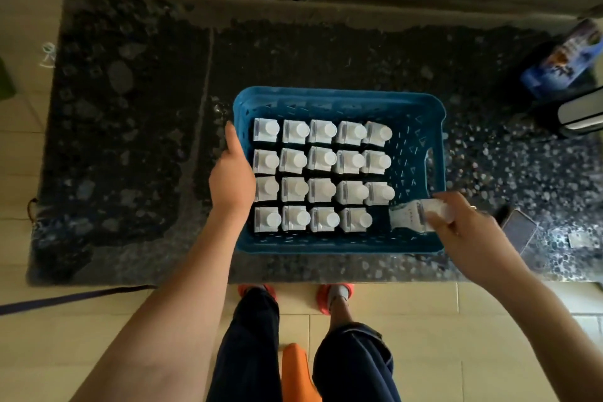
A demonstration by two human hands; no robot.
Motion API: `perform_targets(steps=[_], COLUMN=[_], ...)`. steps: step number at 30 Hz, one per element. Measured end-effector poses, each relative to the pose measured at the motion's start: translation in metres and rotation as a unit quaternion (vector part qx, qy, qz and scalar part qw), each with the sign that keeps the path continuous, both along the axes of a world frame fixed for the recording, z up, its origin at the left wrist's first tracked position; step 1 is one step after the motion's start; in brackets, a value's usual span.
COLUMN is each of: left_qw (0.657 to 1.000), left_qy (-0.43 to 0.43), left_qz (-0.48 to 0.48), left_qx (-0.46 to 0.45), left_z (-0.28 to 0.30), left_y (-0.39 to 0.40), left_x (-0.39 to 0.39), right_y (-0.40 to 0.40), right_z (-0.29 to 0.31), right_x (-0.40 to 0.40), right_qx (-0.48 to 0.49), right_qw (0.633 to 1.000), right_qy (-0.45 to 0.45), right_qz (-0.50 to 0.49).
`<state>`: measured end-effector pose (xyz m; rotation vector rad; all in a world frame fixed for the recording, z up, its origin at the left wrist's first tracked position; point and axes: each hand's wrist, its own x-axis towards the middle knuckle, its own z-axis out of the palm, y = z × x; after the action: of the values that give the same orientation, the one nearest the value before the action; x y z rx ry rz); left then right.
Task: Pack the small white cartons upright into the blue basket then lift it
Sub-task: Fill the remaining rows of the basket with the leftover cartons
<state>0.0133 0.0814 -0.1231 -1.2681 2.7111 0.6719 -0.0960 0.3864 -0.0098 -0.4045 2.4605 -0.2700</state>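
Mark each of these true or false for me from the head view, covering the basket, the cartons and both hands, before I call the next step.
1. The blue basket sits on the dark speckled table. True.
2. All four rows of upright cartons hold five. False: the nearest row holds four, with its right-end slot open.
3. The right hand holds a carton tilted on its side over the basket's near right corner. True.
4. The left hand is holding a carton. False: it rests against the basket's left wall, holding none.
5. The basket is lifted off the table. False: it rests on it.
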Motion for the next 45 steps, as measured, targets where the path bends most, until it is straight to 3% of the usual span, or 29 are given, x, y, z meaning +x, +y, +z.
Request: perform_targets(steps=[6,11,21,28,41,45], left_qw=[0.999,0.999,1.000,1.000,0.999,0.999], left_qy=[0.031,0.033,0.021,0.025,0.027,0.032], left_qz=[0.009,0.013,0.009,0.008,0.013,0.012], left_qx=[0.034,0.039,0.022,0.010,0.010,0.005], left_z=[0.002,0.001,0.003,0.001,0.000,-0.001], left_y=[0.000,0.000,0.000,0.000,0.000,0.000], left_x=[0.001,0.000,-0.001,0.000,0.001,0.002], right_y=[-0.012,-0.024,-0.036,-0.054,-0.052,-0.059], right_z=[-0.037,-0.066,-0.105,-0.100,-0.115,-0.116], right_x=[0.011,0.016,-0.006,-0.020,-0.025,-0.023], right_qx=[0.104,0.120,0.138,0.006,-0.068,-0.062], right_qw=[0.993,0.992,0.973,0.977,0.961,0.963], right_qy=[-0.018,-0.036,-0.178,-0.141,-0.151,-0.114], right_qz=[0.045,0.032,-0.042,-0.162,-0.223,-0.236])
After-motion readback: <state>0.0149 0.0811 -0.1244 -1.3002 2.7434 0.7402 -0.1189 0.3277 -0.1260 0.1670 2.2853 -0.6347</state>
